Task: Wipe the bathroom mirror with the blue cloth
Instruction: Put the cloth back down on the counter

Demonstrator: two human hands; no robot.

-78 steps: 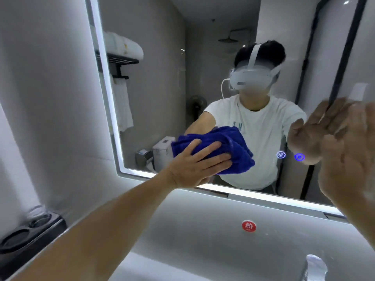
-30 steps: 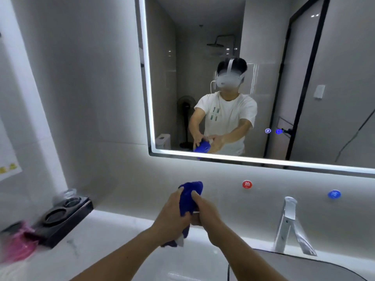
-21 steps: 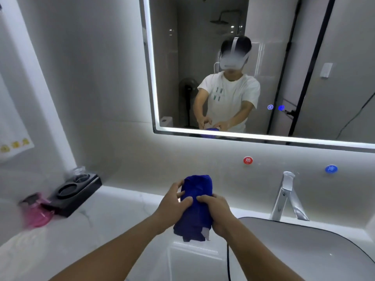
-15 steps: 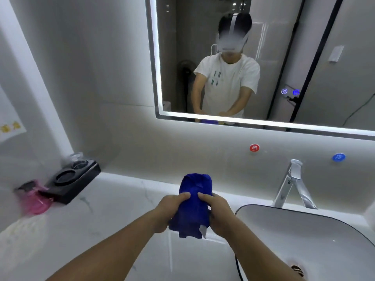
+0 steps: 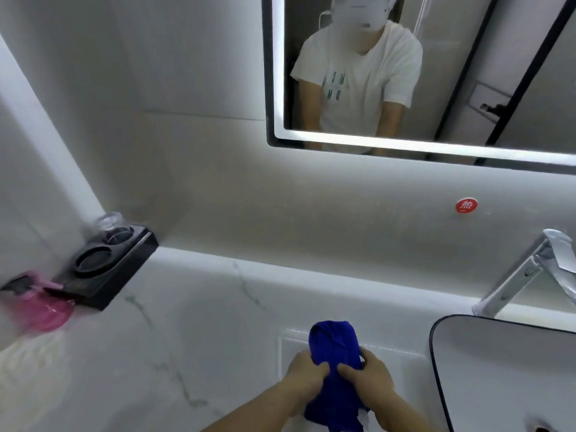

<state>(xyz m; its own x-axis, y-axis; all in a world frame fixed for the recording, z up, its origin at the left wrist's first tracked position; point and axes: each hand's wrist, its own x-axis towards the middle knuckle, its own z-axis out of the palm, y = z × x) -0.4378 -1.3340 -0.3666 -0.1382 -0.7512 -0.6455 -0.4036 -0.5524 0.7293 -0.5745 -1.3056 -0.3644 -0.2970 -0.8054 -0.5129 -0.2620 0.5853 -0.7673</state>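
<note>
We hold the cloth [image 5: 335,369] low over the counter [image 5: 202,322], well below the mirror [image 5: 436,88], which lies up and away from our fingers, so we judge the next wipe calls for a lift forward and upward. Our left hand [image 5: 304,374] and right hand [image 5: 369,374] pinch it from either side, fingers clenched into the fabric, about equally near the glass. The cloth's long axis runs toward and away from us. It looks deep blue, plush and bunched into a thick roll, its rounded far end poking beyond our knuckles.

Marble counter [image 5: 193,322] — black holder [image 5: 107,269], basin [image 5: 505,369]
</note>
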